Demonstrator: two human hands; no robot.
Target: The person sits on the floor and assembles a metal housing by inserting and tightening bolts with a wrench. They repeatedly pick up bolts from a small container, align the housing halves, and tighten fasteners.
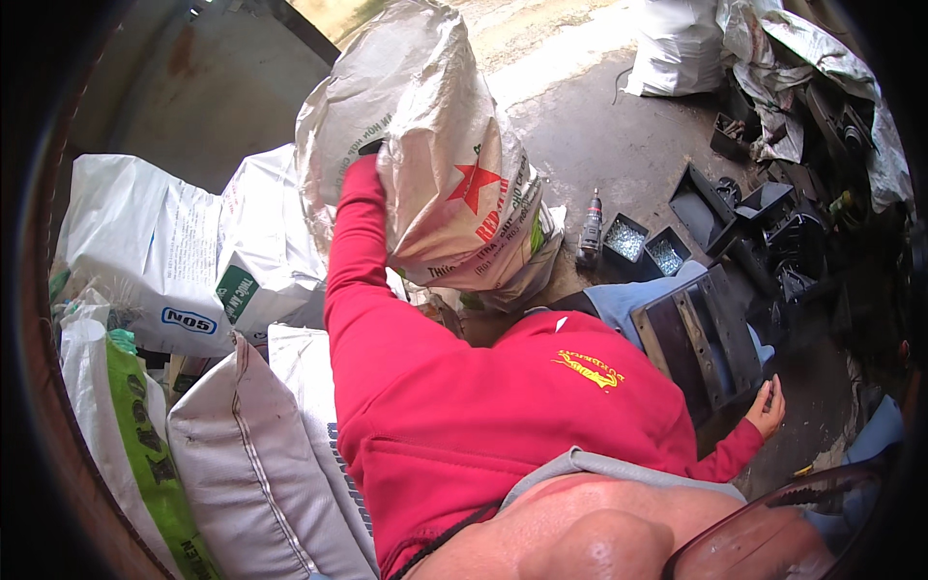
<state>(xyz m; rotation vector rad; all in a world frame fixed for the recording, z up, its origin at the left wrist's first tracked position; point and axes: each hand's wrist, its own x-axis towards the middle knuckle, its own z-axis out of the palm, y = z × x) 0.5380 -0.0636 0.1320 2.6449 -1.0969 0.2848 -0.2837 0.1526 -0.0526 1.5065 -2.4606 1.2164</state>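
Observation:
My left arm in its red sleeve (358, 242) reaches into the mouth of a large white woven sack (435, 193) with a red star printed on it. The sack hides my left hand and its fingers; only a small dark patch shows just past the cuff. Off to the right, my right hand (768, 410) is held low with its fingers loosely extended and nothing visible in them. Beside that hand, a dark slotted board (698, 333) with a brownish strip lies over blue cloth (633, 302) at my lap.
A grey electric screwdriver (591, 228) stands near two black bins (625, 238) of small shiny metal pieces. More black trays and dark parts (704, 208) pile up at the right. Stuffed white sacks (140, 242) crowd the left, and another sack (677, 43) stands far back.

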